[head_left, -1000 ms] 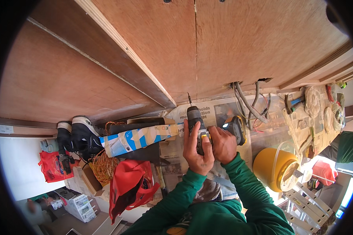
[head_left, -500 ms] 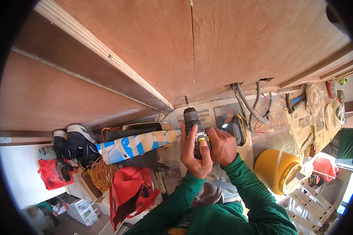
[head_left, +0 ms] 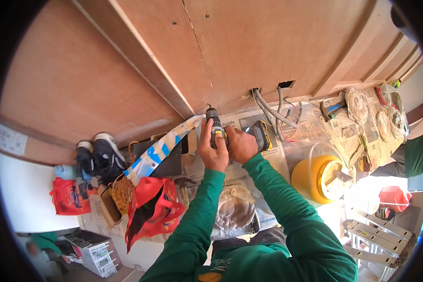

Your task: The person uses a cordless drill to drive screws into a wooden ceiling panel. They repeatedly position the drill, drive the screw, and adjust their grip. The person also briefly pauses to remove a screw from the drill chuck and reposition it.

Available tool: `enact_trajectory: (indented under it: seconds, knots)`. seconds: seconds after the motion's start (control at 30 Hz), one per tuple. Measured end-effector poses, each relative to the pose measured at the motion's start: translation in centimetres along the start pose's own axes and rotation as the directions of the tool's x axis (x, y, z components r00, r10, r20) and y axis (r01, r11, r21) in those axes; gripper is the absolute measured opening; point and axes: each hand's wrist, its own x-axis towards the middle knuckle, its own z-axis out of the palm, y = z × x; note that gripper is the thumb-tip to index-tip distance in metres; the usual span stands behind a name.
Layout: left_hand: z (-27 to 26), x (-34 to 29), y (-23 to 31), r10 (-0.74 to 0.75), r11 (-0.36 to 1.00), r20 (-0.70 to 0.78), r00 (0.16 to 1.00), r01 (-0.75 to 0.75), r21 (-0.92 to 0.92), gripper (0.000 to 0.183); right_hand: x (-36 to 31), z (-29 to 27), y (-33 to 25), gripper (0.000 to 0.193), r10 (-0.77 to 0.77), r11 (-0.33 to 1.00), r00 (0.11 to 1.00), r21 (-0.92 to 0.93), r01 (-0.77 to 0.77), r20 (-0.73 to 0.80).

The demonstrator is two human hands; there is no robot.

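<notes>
A black and yellow cordless drill (head_left: 212,113) is held in both hands, its chuck pointing at the foot of the wooden panel (head_left: 258,47). My right hand (head_left: 242,145) is closed around its grip, and the battery sticks out to the right. Along the drill's left side and rear, my left hand (head_left: 214,152) is wrapped and steadying it. Only a short tip shows ahead of the chuck, right at the panel's lower edge; whether it touches the wood I cannot tell.
Grey cables (head_left: 268,110) come out of cut holes right of the drill. A yellow bucket (head_left: 310,176), hammer (head_left: 331,109), red bag (head_left: 150,207), blue-white wrapped roll (head_left: 157,152) and shoes (head_left: 107,157) lie around. A ladder (head_left: 376,239) is at lower right.
My view has shifted, showing more of the panel and my arms. Both hands still hold the drill, and less of its bit shows between chuck and panel.
</notes>
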Motion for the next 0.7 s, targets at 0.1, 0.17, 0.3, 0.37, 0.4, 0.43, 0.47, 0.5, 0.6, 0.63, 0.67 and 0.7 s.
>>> enact_trajectory:
  seconds: [0.1,0.17,0.3,0.37,0.4,0.43,0.47,0.5,0.6,0.63,0.67,0.7]
  knots:
    - [-2.3,-1.8,3.0,0.055,0.985,0.046,0.997,-0.062,0.162,0.061,-2.5,-2.2,-1.4,0.042,-0.006,0.999,1.000,0.050,0.004,0.030]
    - [-3.5,-4.7,5.7,0.166,0.950,0.084,0.983,-0.182,0.253,0.062,-6.4,-4.1,-1.9,0.049,0.079,0.994,0.991,0.061,-0.086,0.109]
    - [-5.4,-6.7,6.9,-0.056,0.998,0.010,0.998,0.057,-0.021,0.035,-13.0,-7.8,-4.1,0.057,0.167,0.975,0.973,0.119,-0.187,0.162]
    - [-5.0,-4.5,4.4,-0.231,0.964,0.054,0.971,0.236,-0.122,0.025,-15.8,-9.1,-4.1,0.056,0.174,0.965,0.982,0.186,-0.185,0.075]
    - [-4.5,-3.1,2.7,-0.290,0.933,0.101,0.952,0.304,-0.191,0.030,-16.8,-9.7,-3.5,0.059,0.144,0.964,0.987,0.214,-0.156,0.072]
    - [-3.8,-1.6,2.7,-0.387,0.878,0.143,0.911,0.411,-0.243,0.033,-17.4,-9.9,-2.8,0.060,0.094,0.958,0.996,0.270,-0.091,0.003]
    - [-2.8,-0.7,2.5,-0.483,0.802,0.198,0.853,0.522,-0.290,0.037,-18.3,-9.9,-2.1,0.062,0.055,0.948,0.996,0.315,-0.032,-0.063]
    - [-1.9,0.4,1.5,-0.502,0.785,0.212,0.838,0.545,-0.294,0.042,-18.7,-9.9,-1.7,0.063,0.006,0.931,0.991,0.362,0.043,-0.133]
    - [1.7,4.7,-2.3,-0.518,0.772,0.214,0.829,0.560,-0.302,0.062,-18.3,-9.4,-0.8,0.065,-0.018,0.913,0.984,0.398,0.089,-0.178]
    - [2.9,5.8,-2.7,-0.515,0.781,0.210,0.831,0.556,-0.284,0.069,-18.0,-8.8,-0.3,0.065,0.001,0.902,0.981,0.424,0.084,-0.195]
    - [3.9,6.8,-3.1,-0.514,0.790,0.203,0.834,0.552,-0.266,0.076,-17.5,-8.1,0.3,0.064,0.008,0.880,0.983,0.468,0.080,-0.183]
    - [5.1,7.6,-3.4,-0.523,0.776,0.241,0.817,0.574,-0.261,0.080,-17.1,-7.7,0.8,0.064,0.014,0.882,0.977,0.462,0.088,-0.212]
